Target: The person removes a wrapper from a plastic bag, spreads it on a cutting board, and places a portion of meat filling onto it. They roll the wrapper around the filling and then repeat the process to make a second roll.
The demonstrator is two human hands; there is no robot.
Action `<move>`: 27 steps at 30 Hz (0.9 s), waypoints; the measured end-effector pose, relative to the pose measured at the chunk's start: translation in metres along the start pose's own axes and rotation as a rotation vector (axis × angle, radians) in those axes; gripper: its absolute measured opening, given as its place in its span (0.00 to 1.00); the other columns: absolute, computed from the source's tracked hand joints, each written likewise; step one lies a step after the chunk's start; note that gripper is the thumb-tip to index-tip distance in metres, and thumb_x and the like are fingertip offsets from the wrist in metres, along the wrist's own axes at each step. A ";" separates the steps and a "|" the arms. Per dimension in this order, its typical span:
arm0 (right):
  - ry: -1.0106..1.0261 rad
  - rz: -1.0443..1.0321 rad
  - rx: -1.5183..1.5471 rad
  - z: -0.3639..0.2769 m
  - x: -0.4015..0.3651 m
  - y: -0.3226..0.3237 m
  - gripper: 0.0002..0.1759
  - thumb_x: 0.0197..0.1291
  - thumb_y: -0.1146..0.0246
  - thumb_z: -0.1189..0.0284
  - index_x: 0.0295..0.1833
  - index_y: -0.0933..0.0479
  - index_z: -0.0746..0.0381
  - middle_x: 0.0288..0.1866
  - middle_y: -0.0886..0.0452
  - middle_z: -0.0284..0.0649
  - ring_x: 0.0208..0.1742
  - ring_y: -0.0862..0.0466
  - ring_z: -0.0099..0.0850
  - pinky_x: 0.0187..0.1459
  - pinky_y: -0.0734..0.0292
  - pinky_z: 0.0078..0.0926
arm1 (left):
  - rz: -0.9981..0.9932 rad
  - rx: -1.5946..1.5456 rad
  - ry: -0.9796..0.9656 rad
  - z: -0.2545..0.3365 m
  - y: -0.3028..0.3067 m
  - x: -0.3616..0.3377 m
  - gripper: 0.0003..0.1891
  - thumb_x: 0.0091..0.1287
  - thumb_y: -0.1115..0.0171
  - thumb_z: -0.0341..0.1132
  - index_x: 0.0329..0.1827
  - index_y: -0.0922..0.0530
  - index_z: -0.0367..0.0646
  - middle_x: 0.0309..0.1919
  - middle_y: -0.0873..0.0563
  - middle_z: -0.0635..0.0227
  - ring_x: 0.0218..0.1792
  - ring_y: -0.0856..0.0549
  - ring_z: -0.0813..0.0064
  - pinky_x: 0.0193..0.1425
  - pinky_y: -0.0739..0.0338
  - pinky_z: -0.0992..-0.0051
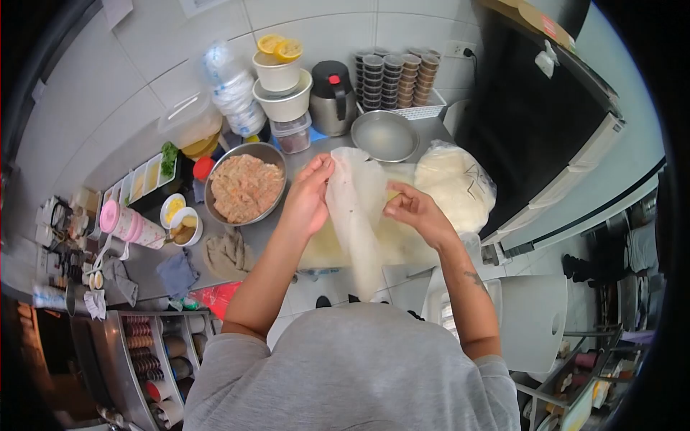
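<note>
A thin, translucent whitish wrapper sheet (353, 208) hangs in front of me, partly folded and narrowing toward its lower end. My left hand (309, 197) pinches its upper left edge, fingers closed. At the sheet's right edge, my right hand (417, 212) has thumb and forefinger curled together on it; the exact contact is hard to see. Beneath both hands lies a pale yellowish board (410, 248). Close to the right hand, a plastic bag (456, 183) holds a stack of round whitish sheets. Left of my left hand stands a metal bowl of minced filling (248, 185).
A shallow metal dish (384, 136), a steel jug (333, 97) and stacked lidded cups (392, 79) line the back. On the left are small white bowls (185, 225), a pink tumbler (129, 224) and cloths (226, 251). A dark fridge-like unit (532, 115) borders the right.
</note>
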State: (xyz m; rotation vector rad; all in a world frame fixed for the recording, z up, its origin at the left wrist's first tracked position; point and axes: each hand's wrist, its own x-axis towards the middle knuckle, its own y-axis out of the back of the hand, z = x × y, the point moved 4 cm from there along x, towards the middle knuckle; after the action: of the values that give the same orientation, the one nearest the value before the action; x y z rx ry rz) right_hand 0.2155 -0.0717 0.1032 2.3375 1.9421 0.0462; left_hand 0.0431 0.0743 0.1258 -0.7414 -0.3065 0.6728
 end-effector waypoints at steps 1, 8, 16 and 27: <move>-0.135 -0.061 -0.001 0.019 0.015 -0.005 0.27 0.57 0.34 0.72 0.64 0.28 0.60 0.55 0.22 0.41 0.54 0.21 0.28 0.54 0.26 0.27 | 0.031 -0.006 0.031 -0.008 0.020 0.004 0.09 0.73 0.43 0.34 0.52 0.27 0.42 0.45 0.17 0.69 0.44 0.17 0.78 0.52 0.21 0.75; 0.038 0.462 -0.768 0.085 0.009 0.028 0.16 0.56 0.33 0.66 0.46 0.21 0.64 0.42 0.18 0.45 0.42 0.16 0.37 0.45 0.22 0.33 | 0.297 1.389 -0.132 -0.061 0.127 -0.006 0.35 0.61 0.33 0.32 0.71 0.38 0.40 0.45 0.15 0.55 0.50 0.17 0.67 0.56 0.25 0.70; -0.309 0.740 -0.647 0.085 -0.087 0.111 0.17 0.57 0.32 0.66 0.50 0.20 0.61 0.48 0.17 0.45 0.40 0.16 0.33 0.41 0.24 0.30 | 0.044 1.186 0.018 -0.016 0.094 -0.007 0.13 0.70 0.45 0.28 0.55 0.21 0.37 0.44 0.14 0.65 0.46 0.19 0.78 0.55 0.26 0.77; -0.034 0.000 0.100 0.002 0.012 -0.060 0.24 0.60 0.32 0.70 0.61 0.25 0.66 0.51 0.17 0.37 0.51 0.18 0.28 0.56 0.26 0.25 | -0.717 1.505 0.037 0.064 -0.018 0.023 0.13 0.70 0.43 0.35 0.52 0.20 0.37 0.41 0.13 0.59 0.45 0.16 0.69 0.53 0.23 0.70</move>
State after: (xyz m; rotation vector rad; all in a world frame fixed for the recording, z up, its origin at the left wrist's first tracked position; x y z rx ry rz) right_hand 0.1588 -0.0487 0.0952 2.3827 1.9720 -0.0925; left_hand 0.0380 0.1128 0.1841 0.7843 0.0367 0.0656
